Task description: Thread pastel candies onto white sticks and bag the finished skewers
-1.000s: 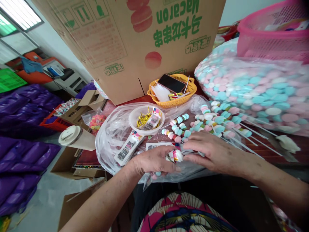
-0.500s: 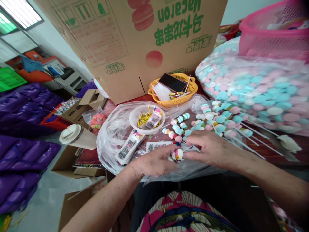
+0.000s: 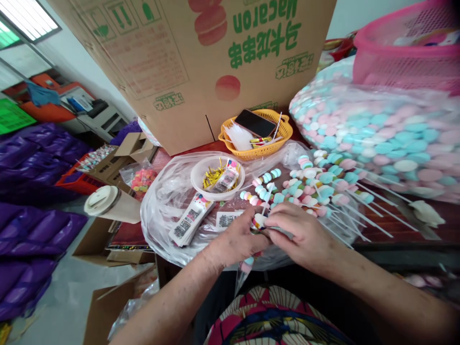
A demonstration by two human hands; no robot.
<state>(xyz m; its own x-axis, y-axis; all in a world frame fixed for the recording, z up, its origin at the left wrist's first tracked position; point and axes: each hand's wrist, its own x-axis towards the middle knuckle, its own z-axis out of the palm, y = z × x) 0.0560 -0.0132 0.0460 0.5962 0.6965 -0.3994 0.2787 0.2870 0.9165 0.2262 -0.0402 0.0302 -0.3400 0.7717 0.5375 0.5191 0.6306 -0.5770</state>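
Observation:
Over the front edge of the table, my left hand [image 3: 239, 242] is closed round a marshmallow skewer [image 3: 259, 221]. Its white stick points up between my hands. Below my left palm, pink and blue pieces show inside the tapering end of a clear wrapper [image 3: 247, 266]. My right hand [image 3: 296, 234] pinches at the stick end of the same skewer, fingers bent; what exactly its fingertips grip is partly hidden. Just beyond my hands lie several more marshmallow skewers [image 3: 325, 191] with white sticks. A stack of printed labels [image 3: 190, 221] lies left of my hands.
Behind the labels stands a white bowl [image 3: 197, 184] with gold twist ties. A yellow basket [image 3: 253, 153] holds a phone. A large carton [image 3: 201, 62] rises behind. At right sits a big bag of marshmallows [image 3: 381, 129] under a pink basket [image 3: 406, 67]. A lidded cup [image 3: 122, 206] stands left.
The skewer has turned so its stick points upward, and its wrapped end now hangs below my left hand. My right hand has shifted slightly left and down, nearer my left hand.

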